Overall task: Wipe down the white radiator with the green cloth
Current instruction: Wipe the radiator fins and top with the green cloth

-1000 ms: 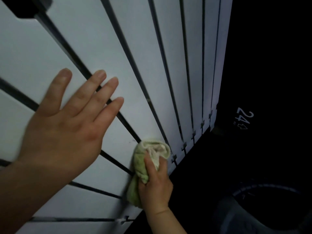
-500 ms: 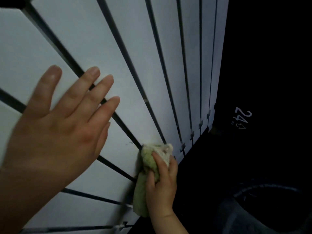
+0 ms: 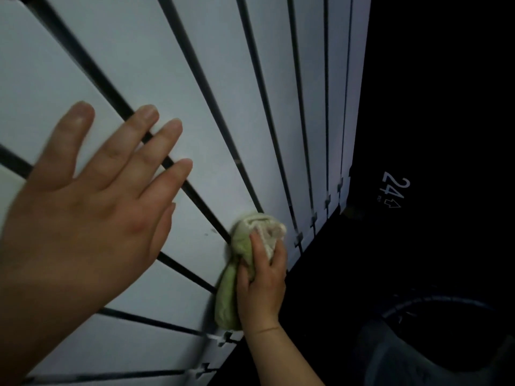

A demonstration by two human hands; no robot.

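Two hands on the white radiator [image 3: 195, 79], which fills most of the view: flat white panels with dark gaps fanning out from lower right. Left hand [image 3: 92, 218] is next biggest, palm toward the panels, fingers straight and slightly spread across one dark gap, grip holding nothing. Dim curved object [image 3: 446, 344] at lower right in the dark, can't tell what. Right hand [image 3: 262, 285] sits low near the panel ends, grip curled round the green cloth [image 3: 231, 296], which is bunched into a wad and pressed against a panel. Cloth's upper end looks paler; its tail hangs beside the wrist. White "24" marking [image 3: 395, 188] with small arrows right of the radiator. Small dark specks [image 3: 210, 232] on the panel just left of the cloth.
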